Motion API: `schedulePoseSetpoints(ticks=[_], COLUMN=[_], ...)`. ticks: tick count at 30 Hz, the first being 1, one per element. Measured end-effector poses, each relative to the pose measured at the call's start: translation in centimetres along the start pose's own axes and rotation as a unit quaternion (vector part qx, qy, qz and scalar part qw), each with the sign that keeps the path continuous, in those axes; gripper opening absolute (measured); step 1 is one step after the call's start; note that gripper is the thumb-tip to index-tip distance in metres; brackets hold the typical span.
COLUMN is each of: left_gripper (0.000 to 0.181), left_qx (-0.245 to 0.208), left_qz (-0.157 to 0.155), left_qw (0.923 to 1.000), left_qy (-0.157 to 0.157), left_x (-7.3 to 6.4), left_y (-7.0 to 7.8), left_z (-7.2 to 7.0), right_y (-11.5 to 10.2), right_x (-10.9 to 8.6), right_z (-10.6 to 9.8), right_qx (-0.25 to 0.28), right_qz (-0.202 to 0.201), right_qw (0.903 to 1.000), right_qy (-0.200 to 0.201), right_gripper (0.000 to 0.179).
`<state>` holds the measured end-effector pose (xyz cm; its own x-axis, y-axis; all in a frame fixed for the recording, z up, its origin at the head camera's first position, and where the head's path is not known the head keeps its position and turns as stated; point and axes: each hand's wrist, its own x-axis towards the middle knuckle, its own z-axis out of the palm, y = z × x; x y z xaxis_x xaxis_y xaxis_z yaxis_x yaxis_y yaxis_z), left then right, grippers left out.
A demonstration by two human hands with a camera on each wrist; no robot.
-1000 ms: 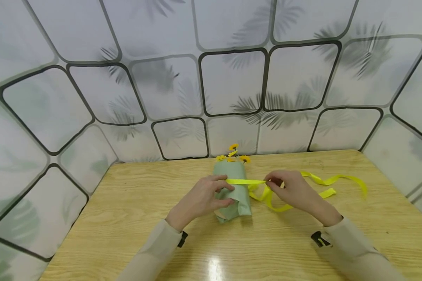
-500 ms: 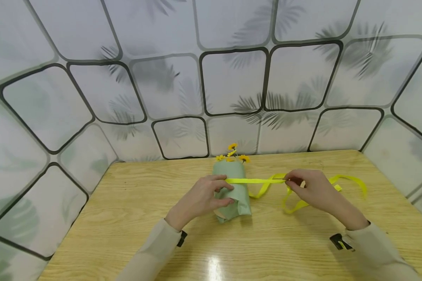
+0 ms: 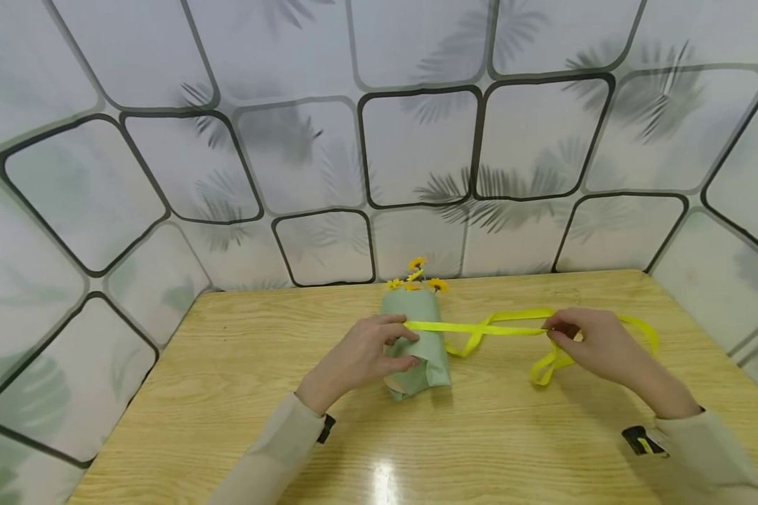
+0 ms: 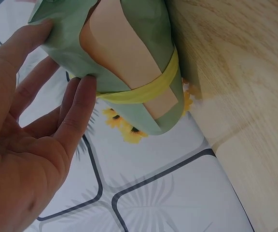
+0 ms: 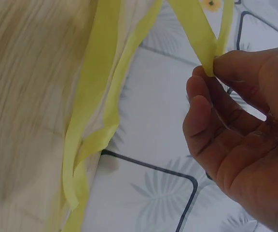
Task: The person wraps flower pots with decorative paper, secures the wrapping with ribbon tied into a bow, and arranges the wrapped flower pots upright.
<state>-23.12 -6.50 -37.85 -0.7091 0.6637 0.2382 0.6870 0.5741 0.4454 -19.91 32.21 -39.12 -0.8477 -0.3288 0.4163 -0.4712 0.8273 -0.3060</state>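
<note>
A small flower bouquet (image 3: 427,351) wrapped in pale green paper lies on the table, orange and yellow flowers (image 3: 416,265) at its far end. My left hand (image 3: 361,351) holds the bouquet from the left, thumb and fingertips against the paper. A yellow ribbon (image 3: 455,327) runs across the wrap from under the left fingertips. In the left wrist view the ribbon (image 4: 146,92) also passes round the side, over a beige strip (image 4: 124,43). To the right, my right hand (image 3: 596,344) pinches the ribbon between thumb and forefinger, stretching it nearly straight; a loop (image 3: 546,366) hangs below.
More of the ribbon trails behind the right hand, its curve (image 3: 643,330) lying on the wooden table (image 3: 259,393). A patterned white wall covering (image 3: 316,161) stands along the back and sides. Both forearms have beige sleeves (image 3: 271,445) and black straps.
My right hand has moved to the right, drawing out a longer stretch of ribbon across the bouquet. The loose loops have shifted right with it. My left hand and the bouquet have barely moved.
</note>
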Motion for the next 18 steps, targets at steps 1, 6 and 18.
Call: schedulePoseSetpoints(ticks=[1, 6, 18], left_gripper=[0.034, 0.034, 0.034], left_qx=[-0.001, -0.005, 0.020], left_qz=[-0.001, -0.002, 0.027], left_qw=[1.0000, 1.0000, 0.9994], left_qy=[0.000, -0.001, 0.012], left_x=[0.0, 0.0, 0.0], left_y=[0.0, 0.0, 0.1], left_z=[0.0, -0.1, -0.4], right_y=[0.1, 0.7, 2.3], right_x=[-0.1, -0.6, -0.3], right_z=[-0.1, -0.4, -0.5], right_qx=[0.000, -0.002, 0.022], right_qz=[0.006, 0.036, 0.123], right_qw=[1.0000, 0.9985, 0.9834], right_qy=[-0.006, -0.042, -0.131], right_gripper=[0.012, 0.010, 0.025])
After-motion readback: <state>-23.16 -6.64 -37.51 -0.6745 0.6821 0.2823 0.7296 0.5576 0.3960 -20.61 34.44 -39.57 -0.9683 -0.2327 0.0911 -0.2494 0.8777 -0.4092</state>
